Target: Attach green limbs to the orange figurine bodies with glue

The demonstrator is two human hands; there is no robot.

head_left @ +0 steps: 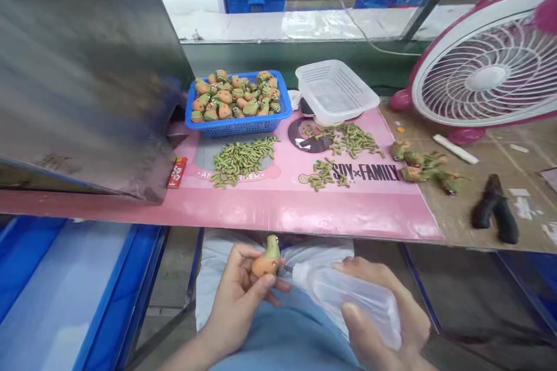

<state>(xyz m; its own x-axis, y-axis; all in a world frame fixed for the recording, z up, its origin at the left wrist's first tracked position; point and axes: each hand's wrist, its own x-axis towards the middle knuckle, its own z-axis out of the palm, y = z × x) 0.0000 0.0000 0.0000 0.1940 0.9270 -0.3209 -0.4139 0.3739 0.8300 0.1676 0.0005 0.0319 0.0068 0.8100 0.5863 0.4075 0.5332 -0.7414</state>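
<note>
Between its thumb and fingers, my left hand [243,295] holds a small green and orange figure [266,261] upright, in front of the table's edge. My right hand [383,301] is wrapped round a translucent squeeze bottle [348,295], whose thin tip points left and is close beside the figure; whether it touches cannot be made out. Similar figures fill a blue basket [241,126] at the back of the table. Small green curled pieces lie in a pile [243,159] before the basket and in looser piles [352,140] to the right.
A pink mat [261,208] covers the table. Behind are a white basket [335,90] and, right, a pink and white fan [487,78]. Black-handled pliers [495,211] and several figures [422,167] lie at right. A metal box [87,69] stands left, beside a red packet [177,173].
</note>
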